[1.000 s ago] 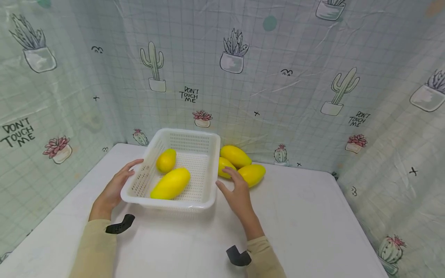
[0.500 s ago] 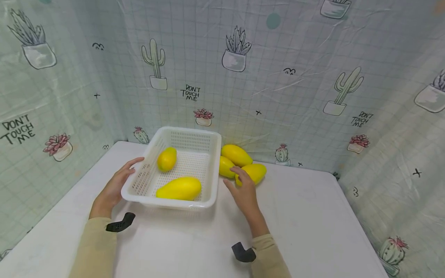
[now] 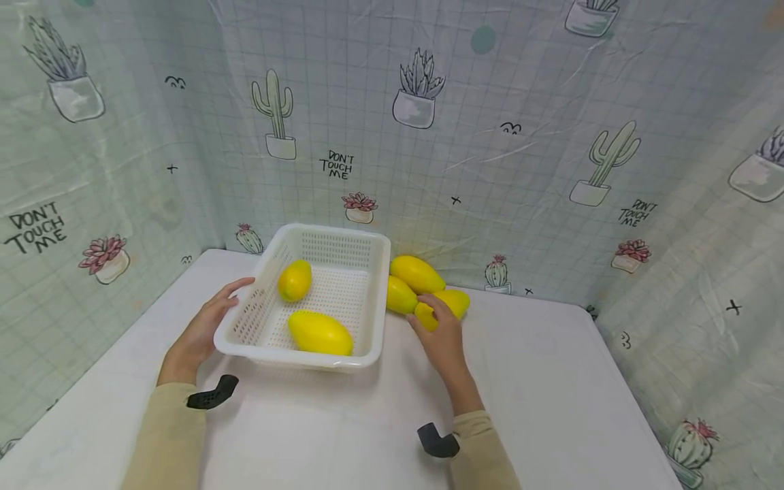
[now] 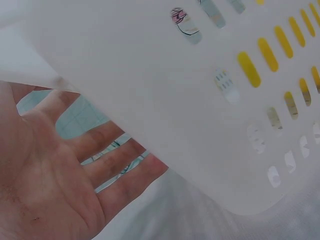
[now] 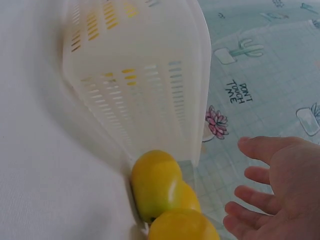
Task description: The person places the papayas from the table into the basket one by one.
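Note:
A white perforated plastic basket (image 3: 339, 289) holds two yellow mangoes, one in front (image 3: 320, 333) and a smaller-looking one (image 3: 295, 280) behind. My left hand (image 3: 199, 337) rests at the basket's left side, with fingers extended; the left wrist view shows them partly hidden behind the basket wall (image 4: 140, 100). To the basket's right lie three more mangoes: a rear one (image 3: 418, 274), one beside the basket wall (image 3: 399, 295) and a right one (image 3: 456, 303). My right hand (image 3: 446, 340) is over the right mango, partly covering it. In the right wrist view its fingers are spread and grip nothing.
All stands on a white table (image 3: 539, 381). A curtain (image 3: 465, 156) printed with cacti encloses the back and both sides, close behind the basket and mangoes. Black wrist mounts (image 3: 437, 441) sit on both forearms.
My right hand has moved right, away from the basket's edge to the right mango. The front mango in the basket has rolled right and turned. My left hand stays in place.

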`<state>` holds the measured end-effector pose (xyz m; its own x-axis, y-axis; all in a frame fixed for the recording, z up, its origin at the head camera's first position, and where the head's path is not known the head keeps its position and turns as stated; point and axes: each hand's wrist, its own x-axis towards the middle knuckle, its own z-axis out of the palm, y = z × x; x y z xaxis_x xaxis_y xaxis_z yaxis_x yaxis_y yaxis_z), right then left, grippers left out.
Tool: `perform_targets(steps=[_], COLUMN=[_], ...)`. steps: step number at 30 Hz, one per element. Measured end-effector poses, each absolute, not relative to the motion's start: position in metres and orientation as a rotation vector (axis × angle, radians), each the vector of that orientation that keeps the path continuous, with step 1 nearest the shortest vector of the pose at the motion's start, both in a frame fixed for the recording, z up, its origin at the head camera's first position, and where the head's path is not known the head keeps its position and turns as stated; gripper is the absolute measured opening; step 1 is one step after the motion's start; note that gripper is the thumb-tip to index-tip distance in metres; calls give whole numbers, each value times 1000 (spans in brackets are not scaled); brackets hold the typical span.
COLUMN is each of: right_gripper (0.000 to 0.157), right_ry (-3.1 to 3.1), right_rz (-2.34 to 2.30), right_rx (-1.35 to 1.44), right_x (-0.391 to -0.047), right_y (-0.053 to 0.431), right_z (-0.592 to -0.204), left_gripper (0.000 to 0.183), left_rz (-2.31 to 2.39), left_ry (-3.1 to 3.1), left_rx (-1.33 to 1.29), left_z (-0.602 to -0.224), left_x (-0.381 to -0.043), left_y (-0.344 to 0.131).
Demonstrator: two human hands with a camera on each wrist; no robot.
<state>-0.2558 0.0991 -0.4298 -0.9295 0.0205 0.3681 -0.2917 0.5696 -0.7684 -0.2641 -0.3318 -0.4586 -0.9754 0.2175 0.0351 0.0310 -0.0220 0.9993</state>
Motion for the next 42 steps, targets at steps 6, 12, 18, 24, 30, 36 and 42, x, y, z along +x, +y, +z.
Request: perform_targets(steps=[6,12,18,24,30,36,42], right_gripper=[43,44,45,47,48,47,51], right_ry=[-2491,-2512,-2556,-2569,-2579,-2570,-2601], right_rz=[1286,1268,1234,1208,1199,1205,1161], right_rx=[182,148,93,84,75,115,118], right_x=[-260,-264,-268,-272,-277,-281,-284], right_y=[107,115,122,128,133,136,136], right_z=[-431,-433,-434,-434,-436,-439,-439], left_gripper=[48,48,48,48,48,48,49], left_rz=[2141,2140,2137,2135,2137,2147,2136], left_ry=[2091,2091,2091,2091,2087,2075,2106], left_rx=[270,287,291,282,284,295,292], left_z=[-458,-458,-459,-458,-458,-460,-460], left_x=[-264,-264,-264,-264,-264,-264,-264], left_y=[-332,-333,-333,-333,-333,-333,-332])
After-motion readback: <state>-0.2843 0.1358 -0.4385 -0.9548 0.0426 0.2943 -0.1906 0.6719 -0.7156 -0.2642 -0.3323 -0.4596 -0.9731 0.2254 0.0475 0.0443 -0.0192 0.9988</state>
